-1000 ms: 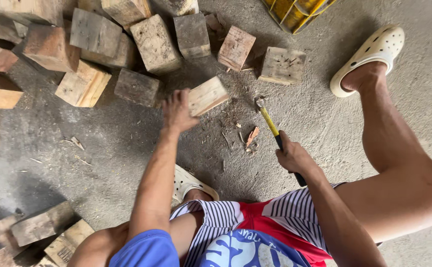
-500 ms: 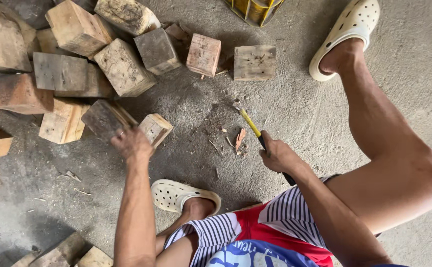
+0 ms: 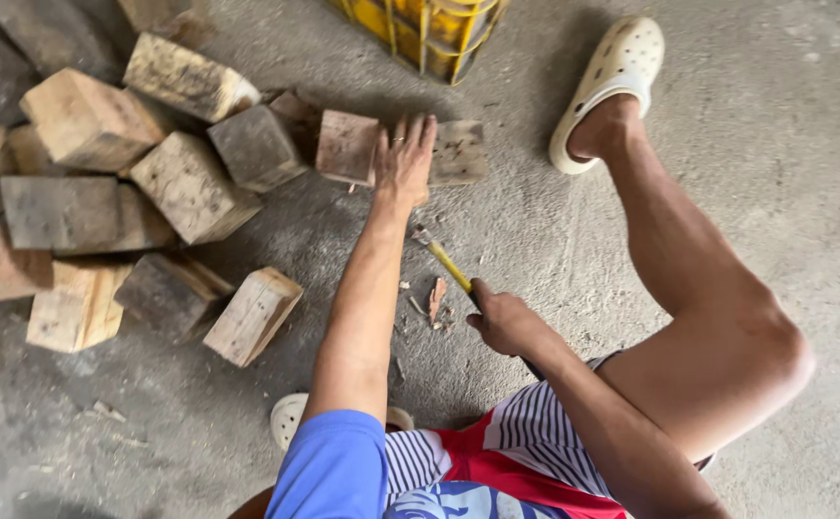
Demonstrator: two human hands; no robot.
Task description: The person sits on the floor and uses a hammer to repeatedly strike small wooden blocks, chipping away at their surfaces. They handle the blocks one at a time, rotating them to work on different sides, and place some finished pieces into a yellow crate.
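Left grip (image 3: 404, 160) lies open, fingers spread on two wooden blocks (image 3: 347, 146); right grip (image 3: 502, 321) is closed around a yellow-handled tool (image 3: 450, 267).

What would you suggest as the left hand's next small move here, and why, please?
Probably close the left hand on the square pale wooden block and draw it nearer: the fingers lie flat across it, while the right hand holds the yellow-handled tool low over the grey concrete floor.
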